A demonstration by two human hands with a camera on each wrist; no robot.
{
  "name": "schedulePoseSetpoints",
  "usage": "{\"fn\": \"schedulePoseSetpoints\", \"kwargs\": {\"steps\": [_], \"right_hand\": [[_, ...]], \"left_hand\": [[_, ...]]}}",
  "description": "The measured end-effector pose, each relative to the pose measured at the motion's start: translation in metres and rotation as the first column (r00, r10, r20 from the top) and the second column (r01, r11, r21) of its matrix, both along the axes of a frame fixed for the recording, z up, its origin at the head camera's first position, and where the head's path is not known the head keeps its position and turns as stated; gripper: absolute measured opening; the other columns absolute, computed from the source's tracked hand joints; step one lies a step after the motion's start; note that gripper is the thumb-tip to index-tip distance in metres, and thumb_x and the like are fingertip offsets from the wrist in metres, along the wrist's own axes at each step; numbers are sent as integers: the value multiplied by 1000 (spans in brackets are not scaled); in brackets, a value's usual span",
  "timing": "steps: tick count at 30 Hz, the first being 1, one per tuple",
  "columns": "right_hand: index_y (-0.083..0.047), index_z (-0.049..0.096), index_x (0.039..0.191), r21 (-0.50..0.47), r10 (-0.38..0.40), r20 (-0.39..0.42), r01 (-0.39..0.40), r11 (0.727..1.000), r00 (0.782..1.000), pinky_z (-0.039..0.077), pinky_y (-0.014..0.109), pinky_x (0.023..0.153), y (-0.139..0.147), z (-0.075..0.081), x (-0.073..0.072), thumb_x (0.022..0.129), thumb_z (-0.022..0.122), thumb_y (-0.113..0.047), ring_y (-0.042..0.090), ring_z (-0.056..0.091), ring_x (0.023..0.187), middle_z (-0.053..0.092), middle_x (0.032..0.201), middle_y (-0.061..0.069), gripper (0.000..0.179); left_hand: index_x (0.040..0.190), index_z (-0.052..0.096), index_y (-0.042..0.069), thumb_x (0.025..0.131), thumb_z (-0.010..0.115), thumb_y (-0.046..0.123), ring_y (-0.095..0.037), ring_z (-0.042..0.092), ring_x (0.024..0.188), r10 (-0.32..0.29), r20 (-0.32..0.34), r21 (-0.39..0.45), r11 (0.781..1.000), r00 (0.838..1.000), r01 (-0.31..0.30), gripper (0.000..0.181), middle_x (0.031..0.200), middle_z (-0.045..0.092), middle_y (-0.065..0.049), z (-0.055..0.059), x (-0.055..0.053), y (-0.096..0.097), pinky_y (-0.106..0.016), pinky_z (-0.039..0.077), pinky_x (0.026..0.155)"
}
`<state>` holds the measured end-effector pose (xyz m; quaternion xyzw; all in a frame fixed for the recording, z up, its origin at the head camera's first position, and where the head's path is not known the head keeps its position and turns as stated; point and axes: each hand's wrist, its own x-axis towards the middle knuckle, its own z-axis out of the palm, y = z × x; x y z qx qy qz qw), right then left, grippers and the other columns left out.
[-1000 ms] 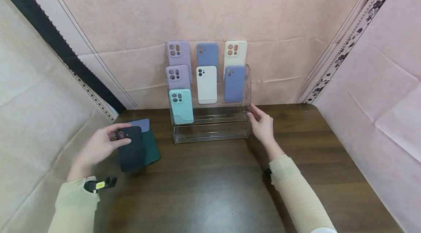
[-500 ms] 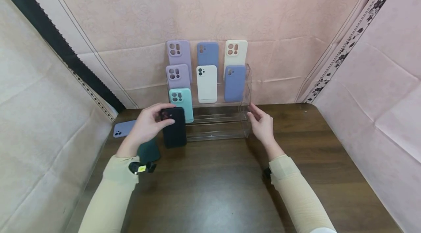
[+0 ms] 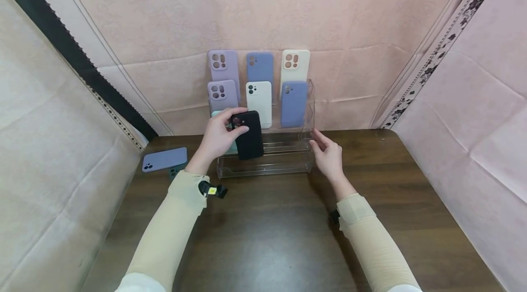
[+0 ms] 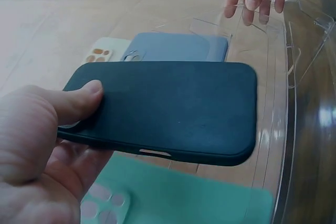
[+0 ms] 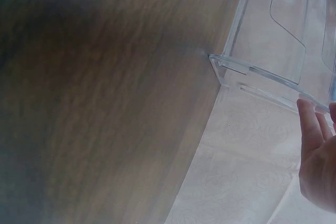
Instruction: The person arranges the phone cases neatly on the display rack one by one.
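My left hand [image 3: 218,135] pinches a black phone case [image 3: 249,138] by its camera end, thumb in front and fingers behind. The case is tilted and overlaps the bottom tier of a clear acrylic display stand [image 3: 284,169]. In the left wrist view, a turquoise phone case [image 4: 194,195] stands close beside it, mostly covered by my hand in the head view. At the stand's right side, my right hand [image 3: 329,157] holds the side panel between thumb and fingers. Upper tiers bear two lilac cases, two blue ones, a white case [image 3: 259,104] and a cream one [image 3: 294,67].
On the brown wooden table [image 3: 263,241], a blue-lilac phone case [image 3: 164,159] lies at the left, partly over a dark green case [image 3: 176,171] that my left forearm mostly hides. Pale cloth walls [image 3: 350,17] close off the back and both sides.
My left hand has carried the black phone case from the left of the table rightward and up to the stand's bottom tier. The right hand has stayed at the stand's side.
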<state>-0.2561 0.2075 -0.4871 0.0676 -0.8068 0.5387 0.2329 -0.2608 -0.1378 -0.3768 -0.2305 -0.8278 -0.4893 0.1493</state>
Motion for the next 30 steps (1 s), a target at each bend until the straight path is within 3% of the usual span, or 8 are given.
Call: {"fn": "schedulePoseSetpoints", "kwargs": {"steps": [9, 19, 27, 30], "right_hand": [[-3, 66, 144, 6, -1, -1, 1, 1000, 1000, 55, 13, 88, 1, -1, -2, 102, 72, -3, 31, 72, 120, 72, 133, 16, 42], [-2, 66, 144, 15, -12, 3, 12, 1000, 1000, 55, 13, 89, 1, 0, -1, 102, 73, -3, 32, 72, 119, 72, 133, 17, 43], [-2, 65, 145, 22, -13, -1, 13, 1000, 1000, 54, 12, 88, 0, 0, 0, 103, 71, -1, 31, 72, 119, 72, 133, 16, 43], [-2, 65, 144, 22, -12, 1, 12, 1000, 1000, 54, 11, 88, -1, 0, 0, 103, 71, -1, 31, 72, 119, 72, 133, 16, 42]], "left_hand": [[138, 72, 15, 95, 82, 5, -22, 61, 94, -11, -42, 38, 999, 999, 12, 46, 107, 66, -6, 0, -20, 24, -33, 52, 77], [136, 73, 16, 96, 81, 4, -22, 61, 93, 2, -48, 54, 999, 999, 1, 43, 113, 69, -7, -6, -31, 38, -34, 53, 77], [135, 73, 16, 96, 80, 1, -23, 60, 92, 3, -35, 49, 999, 999, -1, 42, 113, 68, -8, -16, -37, 45, -36, 52, 77], [135, 73, 14, 96, 79, 0, -25, 61, 95, -8, -27, 34, 999, 1000, 9, 42, 120, 69, -9, -21, -39, 46, -38, 53, 79]]}}
